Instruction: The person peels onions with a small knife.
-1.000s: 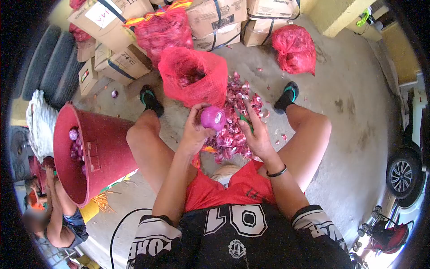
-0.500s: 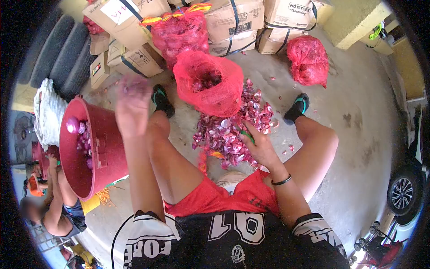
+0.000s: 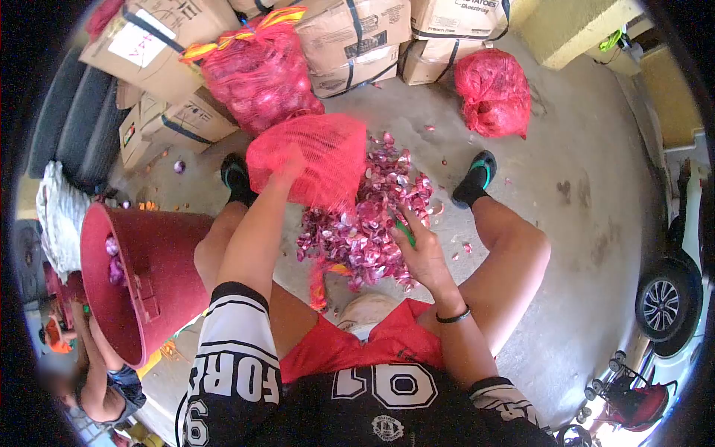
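My left hand (image 3: pixel 292 162) reaches into the red mesh sack (image 3: pixel 331 149) between my feet. The netting hides its fingers. A green-handled knife (image 3: pixel 406 232) is gripped in my right hand (image 3: pixel 426 257), low over a heap of purple onion skins (image 3: pixel 365 238) on the floor. To my left is a big red tub (image 3: pixel 175 261), its mouth turned away from me, with peeled red onions (image 3: pixel 114 261) showing inside.
Full onion sacks (image 3: pixel 261 82) lean on strapped cardboard boxes (image 3: pixel 350 37); another red sack (image 3: pixel 493 93) lies farther right. One onion (image 3: pixel 179 167) rests on the floor beyond the tub. A person (image 3: pixel 104 380) sits at left. A car wheel (image 3: pixel 661 305) and folded stroller (image 3: pixel 633 398) are at right.
My left hand has come down from the raised, blurred position near the tub into the mesh sack. The sack's opening has folded over. The right hand keeps the knife; the view has shifted.
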`<state>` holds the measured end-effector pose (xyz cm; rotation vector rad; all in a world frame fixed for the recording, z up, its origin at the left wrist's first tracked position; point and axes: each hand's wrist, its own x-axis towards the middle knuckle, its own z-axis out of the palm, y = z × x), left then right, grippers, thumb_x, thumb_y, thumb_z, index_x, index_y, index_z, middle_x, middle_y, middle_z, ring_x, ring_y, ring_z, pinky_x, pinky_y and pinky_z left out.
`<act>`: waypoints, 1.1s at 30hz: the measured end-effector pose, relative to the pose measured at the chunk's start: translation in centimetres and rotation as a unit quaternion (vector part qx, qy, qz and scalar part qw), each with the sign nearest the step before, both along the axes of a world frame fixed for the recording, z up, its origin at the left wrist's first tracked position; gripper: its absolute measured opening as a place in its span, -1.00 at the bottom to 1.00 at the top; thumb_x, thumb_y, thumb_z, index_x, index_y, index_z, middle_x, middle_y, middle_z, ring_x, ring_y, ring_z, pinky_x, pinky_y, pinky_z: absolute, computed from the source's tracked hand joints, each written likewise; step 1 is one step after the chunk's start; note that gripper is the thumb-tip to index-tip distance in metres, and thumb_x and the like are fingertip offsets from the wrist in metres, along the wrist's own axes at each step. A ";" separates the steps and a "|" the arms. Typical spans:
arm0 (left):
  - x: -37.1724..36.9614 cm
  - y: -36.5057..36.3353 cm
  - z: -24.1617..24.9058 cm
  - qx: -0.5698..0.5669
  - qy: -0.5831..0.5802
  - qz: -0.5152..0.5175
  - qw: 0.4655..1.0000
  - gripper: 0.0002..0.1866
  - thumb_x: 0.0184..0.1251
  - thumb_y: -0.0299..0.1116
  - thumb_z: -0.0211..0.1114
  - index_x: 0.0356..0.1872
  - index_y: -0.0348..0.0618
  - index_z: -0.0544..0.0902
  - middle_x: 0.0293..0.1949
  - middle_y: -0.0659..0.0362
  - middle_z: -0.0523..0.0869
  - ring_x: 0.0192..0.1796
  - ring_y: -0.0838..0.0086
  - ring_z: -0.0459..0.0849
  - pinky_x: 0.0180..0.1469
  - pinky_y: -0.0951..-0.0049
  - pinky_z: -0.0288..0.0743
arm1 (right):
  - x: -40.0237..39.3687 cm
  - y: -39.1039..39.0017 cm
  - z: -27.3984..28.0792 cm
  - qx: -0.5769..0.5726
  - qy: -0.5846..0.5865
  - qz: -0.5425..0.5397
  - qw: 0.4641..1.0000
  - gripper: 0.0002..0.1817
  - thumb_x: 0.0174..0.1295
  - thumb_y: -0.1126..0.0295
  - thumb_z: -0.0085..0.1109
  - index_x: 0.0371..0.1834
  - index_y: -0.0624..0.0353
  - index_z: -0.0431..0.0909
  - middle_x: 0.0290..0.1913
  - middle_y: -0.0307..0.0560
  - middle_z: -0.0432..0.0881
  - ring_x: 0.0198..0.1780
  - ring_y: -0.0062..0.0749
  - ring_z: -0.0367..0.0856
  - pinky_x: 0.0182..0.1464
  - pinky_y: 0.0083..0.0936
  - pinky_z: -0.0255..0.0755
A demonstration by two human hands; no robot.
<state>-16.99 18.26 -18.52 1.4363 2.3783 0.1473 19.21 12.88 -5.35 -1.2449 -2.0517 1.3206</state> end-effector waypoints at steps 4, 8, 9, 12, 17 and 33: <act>-1.1 0.2 -3.1 -0.049 0.037 -0.007 0.998 -0.69 0.32 -0.39 0.20 0.02 -0.31 0.60 -0.05 -0.08 0.71 -0.01 0.14 0.70 0.05 0.20 0.55 | -0.1 1.4 0.2 -0.029 -0.011 -0.019 0.999 -0.45 0.35 0.27 0.18 0.35 0.25 0.36 0.15 0.35 0.56 0.21 0.15 0.53 0.18 -0.20 0.45; -2.0 0.1 -4.1 -0.060 0.047 -0.010 0.997 -0.65 0.29 -0.41 0.23 0.08 -0.30 0.56 -0.03 -0.08 0.70 0.01 0.13 0.69 0.05 0.17 0.57 | -0.4 2.4 0.3 -0.039 -0.038 -0.023 0.998 -0.46 0.36 0.26 0.16 0.37 0.18 0.35 0.09 0.34 0.59 0.14 0.07 0.61 0.13 -0.26 0.46; -2.2 0.2 -4.2 -0.059 0.046 -0.011 0.997 -0.64 0.29 -0.41 0.23 0.09 -0.30 0.55 -0.03 -0.08 0.70 0.01 0.13 0.69 0.04 0.16 0.57 | -0.4 2.6 0.5 -0.041 -0.037 -0.021 0.998 -0.46 0.37 0.26 0.16 0.36 0.22 0.35 0.12 0.35 0.57 0.17 0.09 0.58 0.15 -0.24 0.45; -2.7 -0.1 -3.8 -0.038 0.024 -0.013 0.999 -0.60 0.27 -0.42 0.25 0.13 -0.30 0.51 -0.01 -0.08 0.69 0.02 0.12 0.68 0.04 0.15 0.58 | -0.5 2.4 0.4 -0.050 -0.034 -0.019 0.998 -0.47 0.38 0.26 0.14 0.35 0.27 0.36 0.14 0.35 0.56 0.19 0.12 0.56 0.17 -0.21 0.45; -2.9 -1.6 1.3 0.133 -0.210 0.024 0.968 -0.52 0.24 -0.45 0.28 0.20 -0.29 0.46 0.01 -0.07 0.67 0.04 0.10 0.67 0.04 0.12 0.60 | -0.6 1.5 0.2 -0.035 0.011 -0.018 0.999 -0.49 0.38 0.26 0.13 0.33 0.28 0.38 0.18 0.33 0.54 0.23 0.09 0.54 0.22 -0.26 0.42; 16.2 -19.4 17.3 0.333 -0.744 0.164 0.556 -0.26 -0.01 -0.74 0.44 0.29 -0.23 0.39 0.16 0.10 0.55 0.22 0.36 0.54 0.26 0.32 0.49 | -1.9 -6.1 4.7 0.045 0.135 0.126 0.982 -0.38 0.33 0.35 0.14 0.43 0.29 0.23 0.08 0.38 0.57 0.09 0.17 0.62 0.12 -0.23 0.48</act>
